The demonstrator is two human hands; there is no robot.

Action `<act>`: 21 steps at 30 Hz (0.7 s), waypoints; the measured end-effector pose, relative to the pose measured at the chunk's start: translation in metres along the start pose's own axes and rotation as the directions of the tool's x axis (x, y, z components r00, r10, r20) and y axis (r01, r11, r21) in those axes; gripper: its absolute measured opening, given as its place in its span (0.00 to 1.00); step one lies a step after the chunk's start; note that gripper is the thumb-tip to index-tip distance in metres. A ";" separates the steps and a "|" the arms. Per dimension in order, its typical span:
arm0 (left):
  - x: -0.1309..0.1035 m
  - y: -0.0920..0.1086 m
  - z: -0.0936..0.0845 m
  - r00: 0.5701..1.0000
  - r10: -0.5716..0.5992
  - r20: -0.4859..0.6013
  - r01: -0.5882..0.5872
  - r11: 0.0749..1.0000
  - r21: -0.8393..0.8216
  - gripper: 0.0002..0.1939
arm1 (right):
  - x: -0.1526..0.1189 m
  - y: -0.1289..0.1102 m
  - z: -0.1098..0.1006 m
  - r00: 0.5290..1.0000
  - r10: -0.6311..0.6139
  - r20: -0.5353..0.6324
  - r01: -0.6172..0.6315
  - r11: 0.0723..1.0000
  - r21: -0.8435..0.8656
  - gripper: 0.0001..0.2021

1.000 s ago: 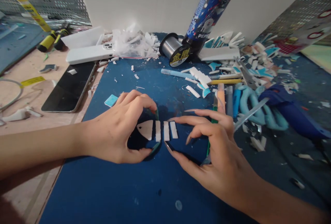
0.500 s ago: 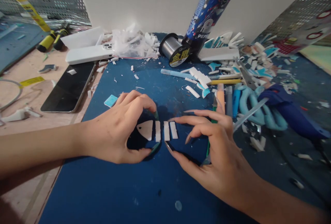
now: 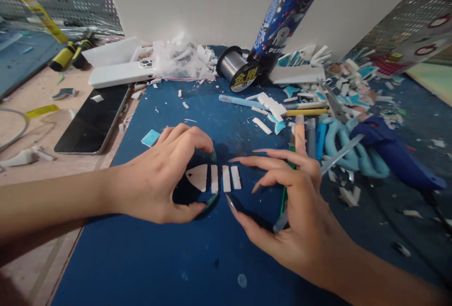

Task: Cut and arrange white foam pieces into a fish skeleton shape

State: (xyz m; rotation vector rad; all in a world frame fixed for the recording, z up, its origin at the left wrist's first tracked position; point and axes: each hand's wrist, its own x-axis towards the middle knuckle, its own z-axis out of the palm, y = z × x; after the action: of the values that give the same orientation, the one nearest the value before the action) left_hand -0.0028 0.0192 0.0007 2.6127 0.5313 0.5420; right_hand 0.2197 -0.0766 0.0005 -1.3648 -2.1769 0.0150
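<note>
On the blue mat [image 3: 148,254] lies a row of flat white pieces: a rounded, pointed fish-head-shaped piece [image 3: 198,177] with a small dark hole, then a strip [image 3: 214,179], a middle strip [image 3: 226,178] and a right-hand strip [image 3: 236,177]. My left hand [image 3: 158,174] arches around the head piece, thumb and index finger apart at the two ends of the nearest strip. Fingers spread, my right hand [image 3: 293,197] hovers beside the other two strips, its thumb nail just below the middle one. A green stick-like thing [image 3: 283,201] shows partly beneath the right hand.
Behind stand a Pepsi bottle [image 3: 282,26] and a line spool [image 3: 237,68]. White and blue scraps [image 3: 348,80] pile at the back right, near scissors [image 3: 341,136] and a blue glue gun [image 3: 399,155]. A phone [image 3: 93,120] lies left.
My right hand's thumb and fingertips have drawn slightly away from the two right-hand strips. My left hand stays around the head piece; the row looks unchanged.
</note>
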 end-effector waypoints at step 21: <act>0.006 0.010 0.006 0.996 -0.068 -0.058 0.063 0.994 -0.086 0.27 | 0.002 0.009 -0.008 1.000 -0.025 0.015 0.025 0.999 -0.023 0.14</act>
State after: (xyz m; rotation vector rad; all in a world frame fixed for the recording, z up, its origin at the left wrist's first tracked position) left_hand 0.0083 0.0113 0.0022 2.4968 0.5988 0.6112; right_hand 0.2301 -0.0730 0.0053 -1.3541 -2.2126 -0.0101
